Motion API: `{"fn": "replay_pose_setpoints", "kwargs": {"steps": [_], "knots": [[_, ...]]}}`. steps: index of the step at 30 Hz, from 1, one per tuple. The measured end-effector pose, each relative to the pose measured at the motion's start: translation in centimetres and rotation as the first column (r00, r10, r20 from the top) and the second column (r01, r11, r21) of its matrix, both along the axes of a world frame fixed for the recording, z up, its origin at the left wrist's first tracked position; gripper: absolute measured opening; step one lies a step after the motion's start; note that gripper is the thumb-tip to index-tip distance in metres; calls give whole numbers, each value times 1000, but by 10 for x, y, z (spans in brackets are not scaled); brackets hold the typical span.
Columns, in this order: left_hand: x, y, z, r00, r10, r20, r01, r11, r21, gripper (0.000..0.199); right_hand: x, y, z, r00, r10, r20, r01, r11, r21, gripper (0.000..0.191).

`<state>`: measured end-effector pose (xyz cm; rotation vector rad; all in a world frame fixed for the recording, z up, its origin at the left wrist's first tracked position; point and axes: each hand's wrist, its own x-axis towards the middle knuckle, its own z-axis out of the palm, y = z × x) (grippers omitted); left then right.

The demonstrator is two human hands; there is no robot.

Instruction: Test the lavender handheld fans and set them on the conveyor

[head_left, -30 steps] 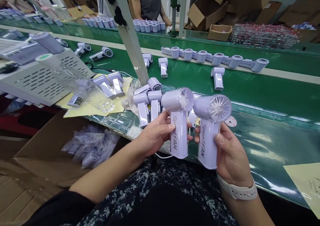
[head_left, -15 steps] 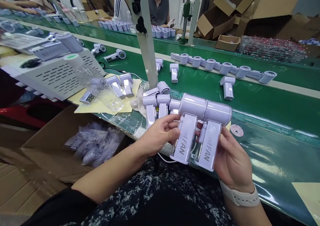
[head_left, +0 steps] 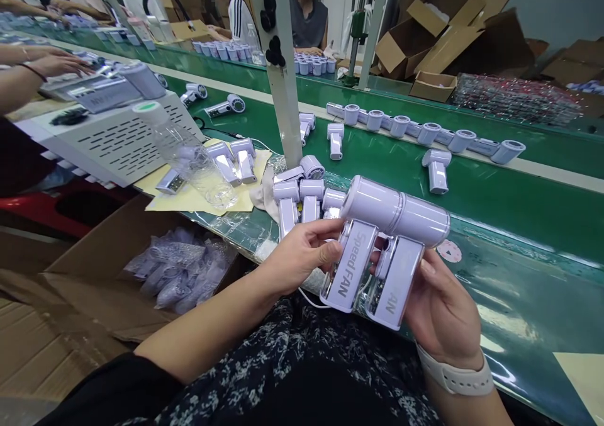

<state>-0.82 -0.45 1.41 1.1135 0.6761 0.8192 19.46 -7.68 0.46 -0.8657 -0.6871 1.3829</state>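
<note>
Beyond my bench (head_left: 504, 281) runs the wide green belt (head_left: 377, 162); to my right the bench top gives me open room. At left an open carton (head_left: 85, 237) sits below the bench edge, and a slotted metal box (head_left: 141, 136) bounds that side. My left hand (head_left: 302, 259) grips the left fan (head_left: 356, 256), my right hand (head_left: 443, 303) the right fan (head_left: 401, 275), both over the near edge, heads seemingly meeting. A round sticker (head_left: 448, 250) lies just beyond.
</note>
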Motion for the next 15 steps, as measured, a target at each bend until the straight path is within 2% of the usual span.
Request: {"fn": "replay_pose_setpoints", "kwargs": {"steps": [2, 4, 6, 8, 11, 13, 15], "knots": [[-1, 0, 2, 1000, -5, -30, 6, 999, 37, 69, -1, 0, -2, 1000, -6, 17, 6, 1000, 19, 32], [-1, -1, 5, 998, -19, -60, 24, 997, 80, 56, -1, -1, -5, 999, -23, 44, 21, 999, 37, 33], [-1, -3, 8, 992, -7, -129, 32, 981, 193, 40, 0, -2, -9, 990, -83, 111, 75, 994, 74, 38], [0, -5, 8, 980, 48, -195, 29, 927, 373, 35, 2, -5, -11, 967, -132, 217, 99, 983, 158, 49], [2, -6, 4, 977, 168, -129, -55, 789, 612, 26, 7, -9, -8, 895, -156, 417, 28, 954, 297, 51], [2, -8, 1, 973, 226, -42, -142, 734, 665, 14, 11, -10, -5, 837, -187, 514, -26, 925, 380, 42], [2, -12, -1, 967, 255, 10, -194, 709, 677, 13, 15, -9, -4, 806, -233, 544, -58, 883, 465, 32]]}}
